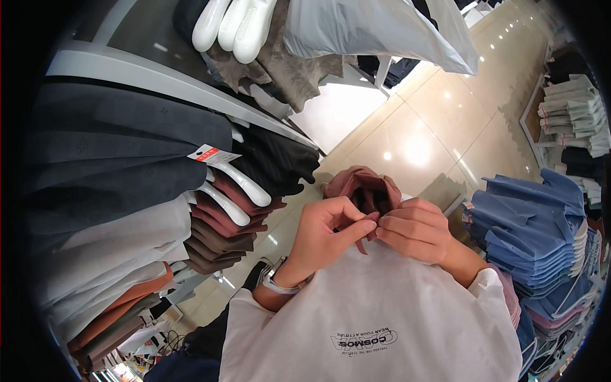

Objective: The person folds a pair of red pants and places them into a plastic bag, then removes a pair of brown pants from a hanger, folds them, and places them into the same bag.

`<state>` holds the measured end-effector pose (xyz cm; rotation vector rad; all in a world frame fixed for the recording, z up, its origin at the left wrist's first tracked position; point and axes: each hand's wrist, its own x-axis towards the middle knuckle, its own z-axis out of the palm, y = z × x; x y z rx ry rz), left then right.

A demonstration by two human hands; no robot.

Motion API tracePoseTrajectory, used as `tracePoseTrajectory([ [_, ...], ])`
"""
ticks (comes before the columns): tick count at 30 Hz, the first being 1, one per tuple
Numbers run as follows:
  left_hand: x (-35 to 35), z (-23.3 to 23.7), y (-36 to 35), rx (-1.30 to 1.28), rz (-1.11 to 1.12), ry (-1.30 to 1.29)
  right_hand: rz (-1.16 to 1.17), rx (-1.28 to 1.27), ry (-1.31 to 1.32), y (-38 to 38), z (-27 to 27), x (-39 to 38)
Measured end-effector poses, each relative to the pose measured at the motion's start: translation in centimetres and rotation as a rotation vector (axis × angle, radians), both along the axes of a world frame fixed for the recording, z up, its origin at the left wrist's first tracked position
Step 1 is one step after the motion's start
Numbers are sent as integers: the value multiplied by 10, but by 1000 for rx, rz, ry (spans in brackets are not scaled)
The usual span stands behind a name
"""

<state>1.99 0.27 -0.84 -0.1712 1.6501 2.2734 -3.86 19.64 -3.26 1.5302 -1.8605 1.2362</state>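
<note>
Bunched, reddish-brown cloth, seemingly a garment (361, 179), hangs in front of my chest. My left hand (326, 234), with a watch (280, 280) at the wrist, pinches its near edge between thumb and forefinger. Right beside it, the closed fingers of my right hand (417, 230) grip the same edge. Both sets of fingertips almost meet, and a narrow strip of the cloth pokes out below them. Whatever small part lies between the fingertips is hidden. Most of the garment's lower part is out of sight behind my hands.
To the left, a rack holds dark garments (127, 137) and white hangers (238, 184) with a price tag (213, 155). Blue shirts (528, 223) hang at right. A plastic bag (382, 28) is at the top. Shiny floor tiles (439, 121) stretch ahead.
</note>
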Motion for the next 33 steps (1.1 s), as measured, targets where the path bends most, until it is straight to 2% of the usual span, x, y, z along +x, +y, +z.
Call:
tracePoseTrajectory([
  [5,-2,-1,-1,-45,-19,-21,12,11,-5,-1,0,2],
  [8,-2,-3,-2,-179,-61,61,28,21,-5,-1,2,3],
  [14,-9,4,-14,-431,-299,262,59,29,-93,-3,0,12],
  [20,-13,6,-15,-259,-309,16,33,6,-140,-5,-3,13],
  [23,-15,1,-22,-281,-347,-22,15,0,-136,-4,-4,14],
  [26,-17,8,-21,12,-328,-90,18,20,-131,-3,-2,13],
  [29,-12,-2,-13,-71,-267,73,5,13,-158,-4,-1,8],
  [32,-8,-12,-8,-338,-223,148,2,82,-318,-3,-1,6],
  [33,-8,-11,-7,-351,-213,141,-5,92,-387,-4,2,6],
])
